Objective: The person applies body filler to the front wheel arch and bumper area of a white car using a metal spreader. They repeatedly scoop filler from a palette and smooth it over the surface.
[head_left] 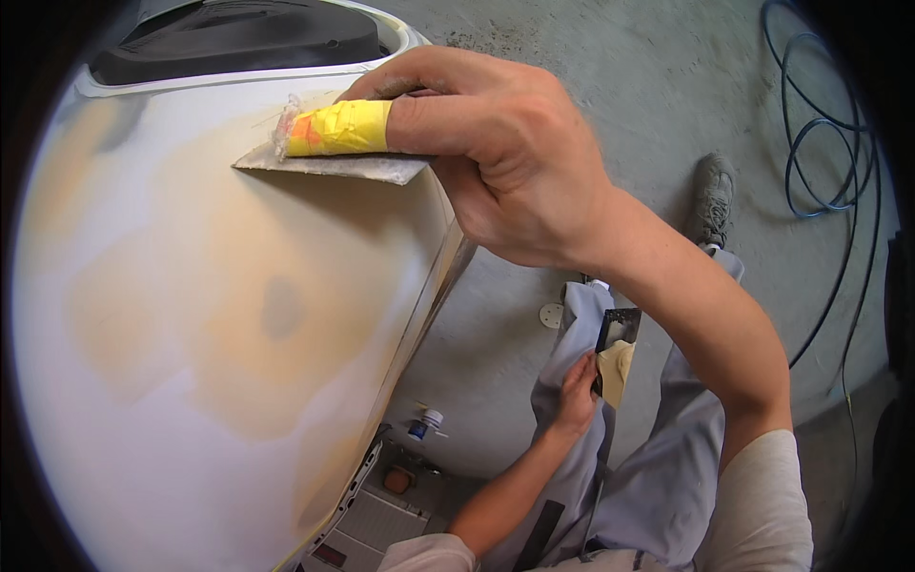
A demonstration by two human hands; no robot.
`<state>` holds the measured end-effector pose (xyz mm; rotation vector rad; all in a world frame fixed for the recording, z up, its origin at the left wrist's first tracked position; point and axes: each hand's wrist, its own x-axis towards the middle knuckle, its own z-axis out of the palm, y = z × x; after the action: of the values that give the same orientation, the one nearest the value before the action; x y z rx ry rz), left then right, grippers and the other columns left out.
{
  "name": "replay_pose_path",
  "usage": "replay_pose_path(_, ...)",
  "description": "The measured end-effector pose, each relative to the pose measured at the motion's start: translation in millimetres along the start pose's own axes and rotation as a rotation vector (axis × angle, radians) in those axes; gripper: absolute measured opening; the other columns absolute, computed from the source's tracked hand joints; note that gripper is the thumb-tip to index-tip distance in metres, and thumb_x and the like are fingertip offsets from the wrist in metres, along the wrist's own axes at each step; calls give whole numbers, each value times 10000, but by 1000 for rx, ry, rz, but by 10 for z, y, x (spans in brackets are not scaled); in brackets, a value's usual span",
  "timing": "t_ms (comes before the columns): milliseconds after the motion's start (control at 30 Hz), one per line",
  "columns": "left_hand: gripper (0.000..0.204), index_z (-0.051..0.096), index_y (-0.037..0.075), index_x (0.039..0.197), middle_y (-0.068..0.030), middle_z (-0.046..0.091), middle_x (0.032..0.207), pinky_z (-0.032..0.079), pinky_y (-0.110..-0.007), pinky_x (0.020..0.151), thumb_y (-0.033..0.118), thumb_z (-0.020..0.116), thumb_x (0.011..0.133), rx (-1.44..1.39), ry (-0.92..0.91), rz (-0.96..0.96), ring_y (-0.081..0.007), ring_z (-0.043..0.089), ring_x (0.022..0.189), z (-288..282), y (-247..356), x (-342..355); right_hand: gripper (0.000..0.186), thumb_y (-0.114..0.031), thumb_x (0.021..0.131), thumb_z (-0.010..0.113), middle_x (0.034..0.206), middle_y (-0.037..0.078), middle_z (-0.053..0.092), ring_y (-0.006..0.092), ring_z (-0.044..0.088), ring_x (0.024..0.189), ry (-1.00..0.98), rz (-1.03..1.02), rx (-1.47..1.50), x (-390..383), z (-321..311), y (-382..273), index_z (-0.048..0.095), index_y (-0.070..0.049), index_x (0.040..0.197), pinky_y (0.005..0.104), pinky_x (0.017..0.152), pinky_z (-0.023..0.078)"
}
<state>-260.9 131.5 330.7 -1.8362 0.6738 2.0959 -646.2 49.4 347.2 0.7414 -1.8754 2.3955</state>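
Scraper [348,169]: corner points left, long axis crosswise

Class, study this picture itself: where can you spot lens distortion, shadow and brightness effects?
Head view: a curved black rim closes in the corners, typical of a fisheye lens; head view: a soft shadow falls on the panel just below the blade in the right hand; head view: the panel's lower left looks pale, with little surface detail.

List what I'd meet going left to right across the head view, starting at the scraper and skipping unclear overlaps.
Flat grey scraper, left hand, dark plate bearing tan paste, grey shoe, coiled blue hose.
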Motion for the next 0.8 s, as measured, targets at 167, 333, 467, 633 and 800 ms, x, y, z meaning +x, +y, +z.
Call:
replay_pose_path(167,312,605,81,1367,12,680,1168,503,-233,869,270,486,1148,16,-97,-1,-58,638,1022,-328,-236,86,523,25,702,673,1170,107,696,321,691,1040,25,36,4,-564,149,-239,804,-189,1161,418,837,582)
replay_pose_path(333,317,593,75,1369,7,678,1167,503,-237,871,274,480,1150,88,-164,-2,-63,637,1028,-705,-429,143,436,11,719,697,1200,169,715,341,723,1089,-47,15,35,-837,102,-441,827,-132,1110,470,951,596)
replay_pose_path(467,325,582,69,1381,3,677,1171,504,-236,880,272,477,1151,115,-117,11,-62,636,1034,-507,-283,114,471,115,722,642,1178,168,743,332,746,1063,-28,80,51,-467,-166,-346,822,-80,1110,404,938,608)
replay_pose_path(633,340,580,51,1403,-6,668,1247,504,-244,966,252,463,1156,18,-88,-21,-71,630,1117,-65,-88,68,392,158,821,592,1076,152,740,331,722,909,-74,81,-105,213,-289,-47,743,-22,1134,360,795,563)
replay_pose_path(800,343,579,42,1403,-5,664,1257,504,-249,973,251,464,1155,-8,-13,-4,-73,622,1139,40,-20,38,392,165,821,595,1073,149,736,342,712,903,-169,46,-174,373,-103,-21,747,-30,1125,368,801,561)
